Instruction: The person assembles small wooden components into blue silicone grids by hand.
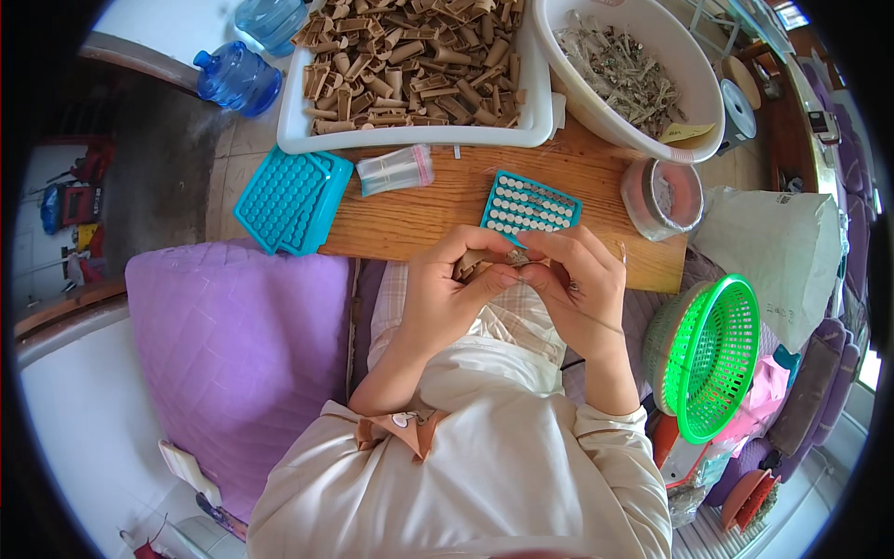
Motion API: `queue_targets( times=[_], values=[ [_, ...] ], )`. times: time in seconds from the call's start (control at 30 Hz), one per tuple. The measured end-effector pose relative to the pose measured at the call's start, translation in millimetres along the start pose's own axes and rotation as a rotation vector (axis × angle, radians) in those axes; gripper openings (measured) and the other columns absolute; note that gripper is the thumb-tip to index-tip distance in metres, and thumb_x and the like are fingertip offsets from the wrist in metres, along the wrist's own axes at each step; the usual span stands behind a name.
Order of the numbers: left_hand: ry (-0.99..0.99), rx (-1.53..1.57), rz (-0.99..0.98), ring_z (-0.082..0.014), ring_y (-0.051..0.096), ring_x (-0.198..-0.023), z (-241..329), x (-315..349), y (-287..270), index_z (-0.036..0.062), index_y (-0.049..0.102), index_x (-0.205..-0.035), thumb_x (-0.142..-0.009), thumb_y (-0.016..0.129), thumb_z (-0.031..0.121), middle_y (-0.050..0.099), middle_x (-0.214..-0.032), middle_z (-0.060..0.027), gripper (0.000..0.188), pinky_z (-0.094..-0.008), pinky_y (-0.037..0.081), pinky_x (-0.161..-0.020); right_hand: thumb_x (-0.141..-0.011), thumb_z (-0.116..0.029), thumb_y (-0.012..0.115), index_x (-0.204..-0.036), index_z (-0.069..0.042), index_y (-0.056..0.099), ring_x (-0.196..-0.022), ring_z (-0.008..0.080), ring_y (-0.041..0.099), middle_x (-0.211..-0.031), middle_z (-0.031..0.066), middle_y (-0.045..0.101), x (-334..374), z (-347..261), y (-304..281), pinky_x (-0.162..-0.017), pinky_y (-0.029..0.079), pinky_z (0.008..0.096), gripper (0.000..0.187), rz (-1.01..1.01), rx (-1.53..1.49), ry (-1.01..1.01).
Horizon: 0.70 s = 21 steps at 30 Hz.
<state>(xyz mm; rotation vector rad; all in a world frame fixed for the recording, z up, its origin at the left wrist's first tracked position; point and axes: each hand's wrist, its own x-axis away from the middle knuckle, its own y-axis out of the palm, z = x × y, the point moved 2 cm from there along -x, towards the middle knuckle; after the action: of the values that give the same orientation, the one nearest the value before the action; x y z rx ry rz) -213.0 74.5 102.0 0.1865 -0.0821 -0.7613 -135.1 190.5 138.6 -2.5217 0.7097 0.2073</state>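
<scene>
Small, tan, curved piece [471,262], partly hidden, pinched by both hands [440,291] [585,287]

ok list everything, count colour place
table: one, brown, centre
bin: one, white, top
brown pieces: many, brown, in bin
basin: one, cream, upper right
small parts: many, clear, in basin
bottles: two, blue, upper left
tray stack: one, teal, table's left
packet: one, clear, table
disc tray: one, teal, centre
container: one, pinkish, table's right
sack: one, white, right
basket: one, green, right
cover: one, purple, left
clutter: unclear, mixed, rims
held pieces: unclear, brown, in hands
shirt: one, cream, below
left hand, right hand: two, bare, centre
</scene>
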Motion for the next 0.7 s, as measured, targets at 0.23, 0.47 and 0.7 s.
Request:
queue_targets(
  times=[0.23, 0.47, 0.7],
  values=[
    [0.074, -0.104, -0.01, -0.0001, 0.045, -0.056, -0.5, 3.1, -0.9, 0.0021, 0.055, -0.086, -0.072, 0.067, 0.015, 0.058, -0.07, -0.0005, 0.022, -0.0153, 0.034, -0.047, -0.063, 0.002, 0.066, -0.086, -0.004, 0.061, -0.053, 0.0159, 0.051, -0.069, 0.007, 0.055, 6.1, 2.2, -3.1, -0.047, 0.041, 0.0254, 0.025, -0.112, 0.058, 0.038],
    [0.197, 0.298, -0.043, -0.0028, 0.042, -0.054, -13.4, 2.8, -2.9, 0.0018, 0.047, -0.102, -0.079, 0.057, 0.026, 0.053, -0.068, -0.0022, 0.035, -0.0165, 0.031, -0.046, -0.064, 0.003, 0.067, -0.083, -0.001, 0.058, -0.052, 0.0047, 0.045, -0.068, 0.0019, 0.056, 22.0, 11.8, 4.5, -0.046, 0.036, 0.0172, 0.021, 0.053, -0.151, 0.234],
    [-0.042, 0.825, 0.074, -0.0139, 0.051, -0.085, -27.9, -0.9, 11.1, 0.0035, 0.041, -0.111, -0.084, 0.05, 0.03, 0.049, -0.097, -0.0059, 0.039, -0.0263, 0.04, -0.077, -0.067, 0.004, 0.065, -0.075, -0.001, 0.055, -0.051, 0.0036, 0.043, -0.066, 0.0014, 0.053, 25.7, 7.7, 20.8, -0.044, 0.033, 0.0163, 0.014, 0.196, -0.156, 0.259]
  ],
)
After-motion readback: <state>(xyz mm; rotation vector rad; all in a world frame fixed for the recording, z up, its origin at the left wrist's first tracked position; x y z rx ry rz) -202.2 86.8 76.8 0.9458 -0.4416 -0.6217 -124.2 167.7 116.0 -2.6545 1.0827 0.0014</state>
